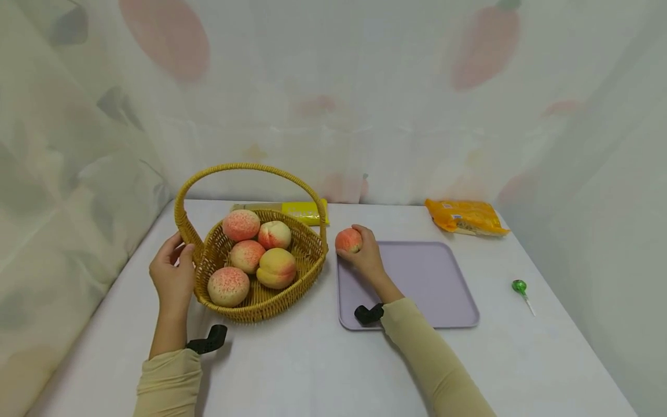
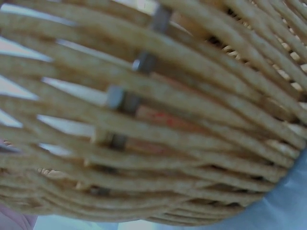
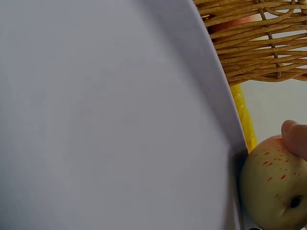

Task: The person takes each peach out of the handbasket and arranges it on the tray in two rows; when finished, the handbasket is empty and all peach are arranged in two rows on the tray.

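A wicker basket (image 1: 263, 311) with a tall arched handle stands on the left of the table. Several peaches lie in it, one of them a yellow peach (image 1: 277, 269). At the basket's left side, my left hand (image 1: 174, 269) grips the foot of the handle between thumb and fingers. The left wrist view is filled by the woven wall. My right hand (image 1: 366, 256) holds a pink-and-cream peach (image 1: 348, 240) at the far left corner of a lilac tray (image 1: 417, 284). In the right wrist view this peach (image 3: 271, 184) sits against the tray's edge, thumb on top.
Behind the basket lies a yellow packet (image 1: 307, 212), partly hidden by it. An orange snack bag (image 1: 466, 218) is at the back right. A green lollipop (image 1: 519, 286) lies right of the tray. Printed curtains (image 1: 333, 87) hang behind the table and on both sides.
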Demonstrator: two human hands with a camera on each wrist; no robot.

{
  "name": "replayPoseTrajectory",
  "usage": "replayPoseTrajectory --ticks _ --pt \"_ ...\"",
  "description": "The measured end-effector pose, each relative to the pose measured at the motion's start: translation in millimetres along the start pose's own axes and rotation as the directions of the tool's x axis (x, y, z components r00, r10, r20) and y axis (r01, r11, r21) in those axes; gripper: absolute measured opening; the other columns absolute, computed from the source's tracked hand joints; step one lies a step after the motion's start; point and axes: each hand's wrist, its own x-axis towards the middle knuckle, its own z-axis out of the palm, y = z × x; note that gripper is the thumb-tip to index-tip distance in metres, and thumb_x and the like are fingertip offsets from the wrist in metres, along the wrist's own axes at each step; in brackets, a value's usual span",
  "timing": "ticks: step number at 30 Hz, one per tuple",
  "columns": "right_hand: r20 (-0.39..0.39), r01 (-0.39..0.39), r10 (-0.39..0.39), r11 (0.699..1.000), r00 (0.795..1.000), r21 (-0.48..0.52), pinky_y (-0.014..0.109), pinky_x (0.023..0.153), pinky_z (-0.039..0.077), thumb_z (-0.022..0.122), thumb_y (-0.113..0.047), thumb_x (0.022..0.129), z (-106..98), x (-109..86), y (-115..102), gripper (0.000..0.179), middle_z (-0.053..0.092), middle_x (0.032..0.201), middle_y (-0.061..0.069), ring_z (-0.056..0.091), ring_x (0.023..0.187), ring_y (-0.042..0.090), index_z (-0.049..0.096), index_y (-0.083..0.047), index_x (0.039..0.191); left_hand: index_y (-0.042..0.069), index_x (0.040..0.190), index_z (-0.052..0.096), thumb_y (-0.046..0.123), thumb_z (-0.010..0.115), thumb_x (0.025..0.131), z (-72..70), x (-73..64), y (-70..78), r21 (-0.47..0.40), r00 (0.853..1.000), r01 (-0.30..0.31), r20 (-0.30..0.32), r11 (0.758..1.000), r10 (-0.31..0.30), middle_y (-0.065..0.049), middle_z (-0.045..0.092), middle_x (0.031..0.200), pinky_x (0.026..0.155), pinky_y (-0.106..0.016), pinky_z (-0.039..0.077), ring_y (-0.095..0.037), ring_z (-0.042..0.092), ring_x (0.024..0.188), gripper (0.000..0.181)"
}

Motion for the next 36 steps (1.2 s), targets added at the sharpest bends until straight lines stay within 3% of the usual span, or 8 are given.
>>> replayPoseTrajectory --ticks 8,14,21,29,36 --pt "0.049 -0.031 0.031 1.0 0.998 -0.003 0.044 0.097 0.037 0.082 -0.018 0.069 -2.2 -0.5 -0.7 0.074 0.044 0.13 0.018 0.046 0.117 0.03 0.043 -0.002 0.131 0.013 0.122 0.062 0.009 0.056 0.091 -0.4 0.5 -1.4 -0.059 1.0 0.0 0.005 0.998 0.0 -0.004 0.062 0.116 0.075 -0.012 0.045 -0.005 0.058 0.1 0.032" --pt "0.067 -0.057 0.056 0.998 0.996 0.014 0.043 0.099 0.036 0.082 -0.02 0.069 -6.0 -2.7 -3.2 0.079 0.04 0.134 0.017 0.044 0.12 0.029 0.04 -0.003 0.134 0.015 0.123 0.061 0.013 0.055 0.092 0.4 0.3 0.0 -0.005 1.0 0.002 0.002 1.0 -0.002 -0.004 0.061 0.117 0.073 -0.01 0.044 -0.004 0.058 0.099 0.032" --pt "0.066 -0.075 0.075 0.997 0.995 0.005 0.044 0.101 0.034 0.082 -0.024 0.069 -14.4 -5.0 -9.6 0.081 0.037 0.138 0.012 0.039 0.125 0.028 0.04 -0.009 0.136 0.015 0.123 0.061 0.012 0.055 0.092 -0.2 0.2 0.7 -0.012 1.0 0.003 0.003 1.0 -0.003 -0.003 0.061 0.116 0.073 -0.01 0.044 -0.003 0.057 0.099 0.032" --pt "-0.038 0.068 -0.065 0.994 0.997 0.087 0.05 0.096 0.037 0.079 -0.014 0.072 -31.0 -12.7 -30.0 0.07 0.042 0.135 0.011 0.038 0.123 0.027 0.044 -0.006 0.132 0.016 0.123 0.062 0.013 0.056 0.092 -0.3 0.4 0.6 -0.01 1.0 0.006 0.001 1.0 -0.006 -0.003 0.061 0.117 0.073 -0.011 0.044 -0.003 0.058 0.099 0.031" --pt "-0.084 0.14 -0.121 0.951 0.989 0.277 0.048 0.094 0.04 0.075 -0.012 0.077 -39.4 -28.6 -64.6 0.06 0.045 0.131 0.005 0.043 0.119 0.024 0.047 -0.011 0.13 0.016 0.122 0.062 0.011 0.056 0.092 -1.2 -0.2 -0.6 -0.049 1.0 0.009 0.008 0.999 -0.009 -0.002 0.061 0.118 0.077 -0.013 0.044 -0.003 0.057 0.101 0.032"
